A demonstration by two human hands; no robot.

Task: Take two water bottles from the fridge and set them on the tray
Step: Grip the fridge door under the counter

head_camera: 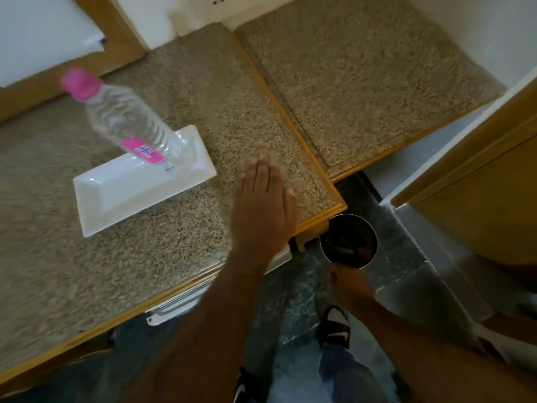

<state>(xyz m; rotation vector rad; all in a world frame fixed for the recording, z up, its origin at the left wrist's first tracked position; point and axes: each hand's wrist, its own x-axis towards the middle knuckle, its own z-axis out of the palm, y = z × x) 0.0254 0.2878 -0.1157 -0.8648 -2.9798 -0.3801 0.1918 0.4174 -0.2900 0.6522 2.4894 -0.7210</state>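
A clear water bottle (128, 120) with a pink cap and pink label stands upright on the right end of a white rectangular tray (116, 199) on the speckled counter. My left hand (261, 205) hovers flat over the counter to the right of the tray, fingers stretched out, holding nothing. My right hand (348, 286) hangs lower, below the counter corner near a small bin, fingers curled loosely with nothing visible in them. No second bottle is in view. The picture is blurred by motion.
The counter (203, 112) has a wooden edge and a second slab (363, 82) to the right. A round metal bin (348, 241) stands on the dark floor under the corner. A wooden-framed white door or panel (465, 175) stands at the right. My feet show below.
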